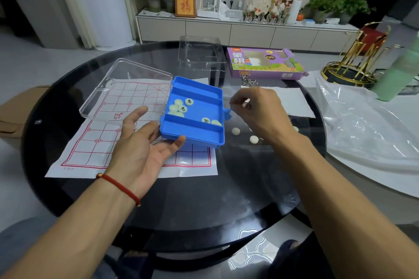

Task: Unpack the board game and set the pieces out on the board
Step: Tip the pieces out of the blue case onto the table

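Pieces (182, 108) are small, hard, light discs that could roll; most sit in the blue tray (195, 133), some on the bench (226, 188). Left hand (140, 149) props the tray with open fingers. Right hand (256, 110) pinches something tiny. Pick each by its rim.

My right hand (260, 113): fingertips motion-blurred, whatever they pinch unreadable. Pieces on the glass table (204, 199): some covered by that hand, faces too small to read. Blue case (195, 115): underside hidden by my left hand (140, 149); several discs overlap, characters unclear. Paper board (95, 142): middle covered by case and clear lid (127, 90). Both forearms cut off at the bottom edge.
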Motion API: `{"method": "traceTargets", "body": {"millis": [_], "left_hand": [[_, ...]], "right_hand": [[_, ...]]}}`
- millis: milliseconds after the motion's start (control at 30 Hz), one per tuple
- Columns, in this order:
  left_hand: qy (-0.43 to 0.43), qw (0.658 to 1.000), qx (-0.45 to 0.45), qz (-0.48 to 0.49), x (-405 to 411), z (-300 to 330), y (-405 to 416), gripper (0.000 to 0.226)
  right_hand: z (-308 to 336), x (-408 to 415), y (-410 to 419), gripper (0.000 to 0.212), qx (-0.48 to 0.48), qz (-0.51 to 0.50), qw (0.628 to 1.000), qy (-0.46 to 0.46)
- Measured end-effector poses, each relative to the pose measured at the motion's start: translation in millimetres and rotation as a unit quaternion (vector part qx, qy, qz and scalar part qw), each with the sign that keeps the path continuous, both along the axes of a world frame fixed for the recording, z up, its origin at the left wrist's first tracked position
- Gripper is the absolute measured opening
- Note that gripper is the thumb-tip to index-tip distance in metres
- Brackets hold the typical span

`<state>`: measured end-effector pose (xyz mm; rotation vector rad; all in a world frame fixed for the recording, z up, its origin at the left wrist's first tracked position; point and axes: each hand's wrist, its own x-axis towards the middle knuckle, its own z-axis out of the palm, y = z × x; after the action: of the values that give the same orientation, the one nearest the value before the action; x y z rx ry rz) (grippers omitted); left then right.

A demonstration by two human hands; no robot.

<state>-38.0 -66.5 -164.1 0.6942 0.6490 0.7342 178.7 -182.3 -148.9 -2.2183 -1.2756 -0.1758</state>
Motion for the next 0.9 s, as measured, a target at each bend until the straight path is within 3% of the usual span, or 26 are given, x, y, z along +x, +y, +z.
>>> {"method": "traceTargets", "body": {"millis": [67,133,233,333,600,900], "left_hand": [[-0.003,1.0,0.006,-0.008,1.2,1.4,-3.6,0.042],[0.001,1.0,0.013,-0.014,2.3,2.9,-7.4,0.041],[0.013,1.0,0.015,-0.014,1.3,2.6,-8.0,0.04],[0.02,1.0,0.003,-0.011,-0.6,3.3,-6.9,0.041],[0.03,0.998,0.029,-0.036,-0.4,6.9,-12.4,0.037],[0.035,0.998,-0.017,-0.046,-1.4,5.4,-7.7,0.038]], "right_hand": [[10.8,-15.8,-1.8,0.019,-0.017,0.098,0.995,0.001],[9.2,-28.9,-1.3,0.034,-0.131,0.179,0.975,-0.027],[0.8,-33.6,0.8,0.043,-0.236,0.182,0.951,-0.081],[8.0,-31.0,1.0,0.04,-0.237,0.182,0.952,-0.07],[17.9,-6.8,-0.2,0.032,-0.199,0.201,0.957,0.068],[28.6,8.8,5.6,0.019,-0.227,0.241,0.925,0.186]]}}
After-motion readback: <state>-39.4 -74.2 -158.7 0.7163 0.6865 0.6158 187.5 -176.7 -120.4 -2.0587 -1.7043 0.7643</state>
